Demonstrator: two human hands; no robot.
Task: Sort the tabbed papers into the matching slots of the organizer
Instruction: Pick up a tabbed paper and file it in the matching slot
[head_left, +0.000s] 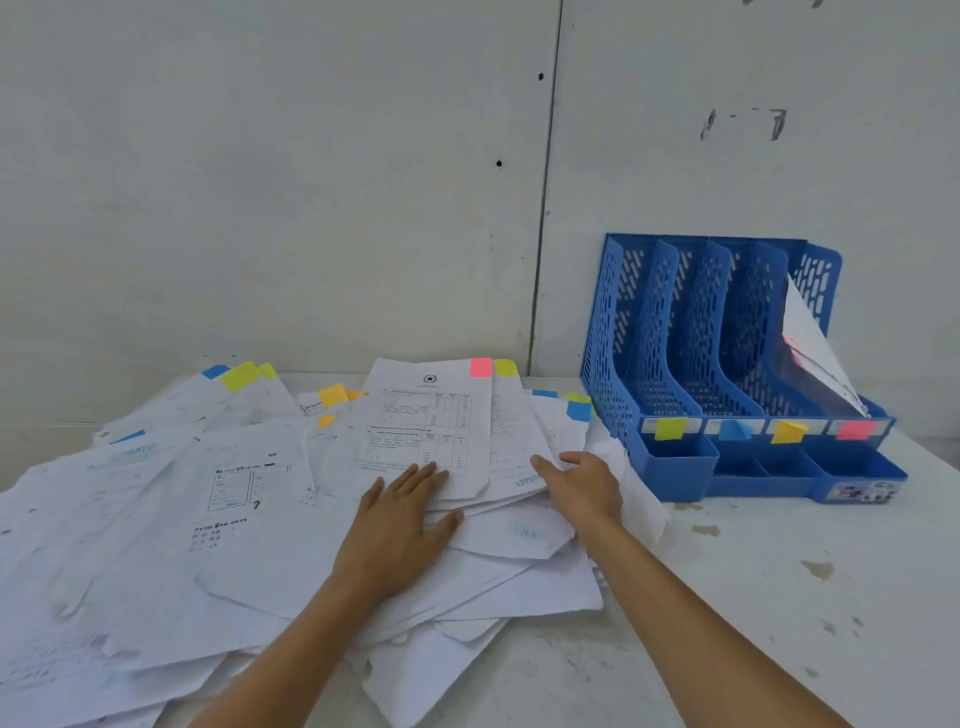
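A loose heap of white printed papers (249, 499) with coloured tabs covers the left and middle of the table. On top lies a sheet with a pink tab (481, 367). My left hand (405, 519) rests flat on that sheet's lower edge, fingers straight. My right hand (584, 486) lies open at the heap's right side, fingers touching the paper edges. A blue slotted organizer (670, 467) stands to the right, its slots labelled yellow (670, 428), blue (735, 430), orange (787, 431) and pink (856, 430). Papers (810, 343) lean in the pink slot.
The white table (779, 597) has scuffed, stained patches in front of the organizer. A grey-white wall (311, 182) rises directly behind the table and organizer. The heap hangs toward the table's front-left edge.
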